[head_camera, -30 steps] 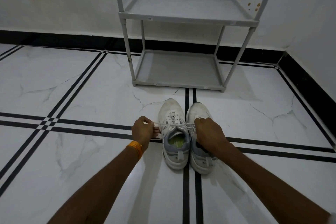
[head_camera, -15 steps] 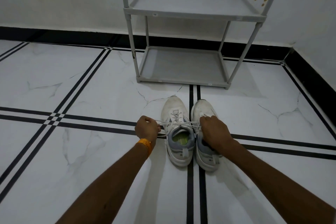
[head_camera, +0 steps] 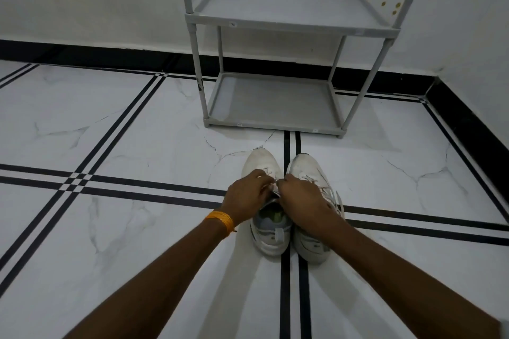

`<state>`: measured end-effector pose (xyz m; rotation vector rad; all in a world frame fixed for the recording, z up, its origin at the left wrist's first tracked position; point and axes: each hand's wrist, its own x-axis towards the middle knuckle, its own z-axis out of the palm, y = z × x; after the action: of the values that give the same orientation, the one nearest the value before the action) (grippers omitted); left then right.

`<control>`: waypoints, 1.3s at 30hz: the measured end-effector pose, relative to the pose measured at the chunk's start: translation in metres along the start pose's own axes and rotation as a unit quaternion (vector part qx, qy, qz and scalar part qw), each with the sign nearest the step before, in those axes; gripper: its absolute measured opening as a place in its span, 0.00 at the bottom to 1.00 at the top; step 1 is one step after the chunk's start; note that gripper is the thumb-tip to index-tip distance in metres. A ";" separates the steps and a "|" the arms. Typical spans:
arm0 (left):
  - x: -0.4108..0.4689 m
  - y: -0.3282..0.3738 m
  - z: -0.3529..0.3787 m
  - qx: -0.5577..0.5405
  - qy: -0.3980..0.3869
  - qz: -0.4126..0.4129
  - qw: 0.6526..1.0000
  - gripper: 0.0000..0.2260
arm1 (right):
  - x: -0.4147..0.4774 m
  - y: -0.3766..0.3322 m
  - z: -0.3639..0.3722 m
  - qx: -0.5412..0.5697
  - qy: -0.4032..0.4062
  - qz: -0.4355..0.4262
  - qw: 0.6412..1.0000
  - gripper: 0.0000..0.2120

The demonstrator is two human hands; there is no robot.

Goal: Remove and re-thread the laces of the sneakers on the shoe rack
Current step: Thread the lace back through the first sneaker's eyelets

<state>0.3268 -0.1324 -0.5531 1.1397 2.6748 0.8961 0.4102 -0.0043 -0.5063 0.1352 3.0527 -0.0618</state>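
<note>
A white marble floor [head_camera: 115, 228] with black inlay lines is filling the view, and a grey two-shelf rack [head_camera: 278, 20] is standing bare against the wall beyond. The two white sneakers are sitting side by side on the floor, near the rack's front edge but clear of it, toes toward it.

Both hands are meeting over the left sneaker [head_camera: 265, 224], at its tongue and top eyelets. The left hand [head_camera: 248, 195], with an orange band [head_camera: 220, 220] at the wrist, is curled narrow with its fingertips pinched together; the right hand [head_camera: 301, 195] is curled the same way, its knuckles nearly touching the left's. What they are pinching is mostly hidden: a pale scrap is showing between the fingertips, likely the lace or the tongue's edge, so I cannot tell which.

The right sneaker [head_camera: 309, 173] is lying partly under the right wrist, its laces [head_camera: 322, 184] still crossed.

Judging the risks: with the fingers covering the eyelets, a lace end is likely to miss a hole or skip one, leaving an uneven pattern. Pulling hard while nothing is pinning the heel could drag the light shoe across the smooth floor. The right forearm, resting so close, could also nudge the other sneaker or snag its loose laces.
</note>
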 end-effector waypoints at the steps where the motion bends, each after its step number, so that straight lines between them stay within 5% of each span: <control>1: 0.000 0.000 -0.003 0.023 -0.012 -0.001 1.000 0.12 | 0.001 0.001 0.000 -0.030 -0.002 0.003 1.000 0.10; 4: -0.001 -0.006 -0.008 0.058 0.000 0.021 0.998 0.10 | 0.001 0.009 0.004 -0.001 -0.007 0.041 0.999 0.08; 8: -0.009 -0.013 -0.005 0.105 -0.002 0.003 0.994 0.13 | 0.003 0.012 0.010 0.176 -0.025 0.106 0.978 0.08; 12: -0.014 -0.025 0.006 0.071 -0.012 -0.048 0.996 0.08 | 0.009 0.009 0.011 0.413 -0.077 0.230 0.878 0.11; 16: -0.014 -0.017 0.007 -0.016 -0.017 -0.153 0.988 0.11 | 0.011 -0.002 0.013 0.486 -0.062 0.304 0.817 0.13; 22: -0.003 0.003 0.015 -0.150 -0.011 -0.314 0.938 0.32 | 0.012 -0.004 0.019 0.534 -0.033 0.295 0.792 0.21; 26: 0.006 0.010 0.014 -0.278 0.119 -0.402 0.864 0.16 | 0.017 0.000 0.021 0.556 -0.035 0.326 0.764 0.13; 29: 0.008 0.008 0.011 -0.172 0.162 -0.347 0.908 0.07 | 0.021 0.005 0.023 0.627 -0.042 0.364 0.687 0.07; 31: 0.007 0.009 0.011 -0.067 0.145 -0.249 0.955 0.07 | 0.023 0.007 0.028 0.601 -0.008 0.369 0.709 0.10; 34: 0.005 0.006 0.011 0.009 0.113 -0.195 0.974 0.08 | 0.023 0.004 0.031 0.546 0.018 0.347 0.762 0.12; 39: 0.003 0.006 0.010 0.007 0.111 -0.204 0.973 0.09 | 0.020 0.001 0.035 0.559 0.076 0.376 0.735 0.15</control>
<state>0.3312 -0.1219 -0.5579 0.4765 2.9310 0.9740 0.3931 -0.0035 -0.5426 1.4185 2.3196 -1.8090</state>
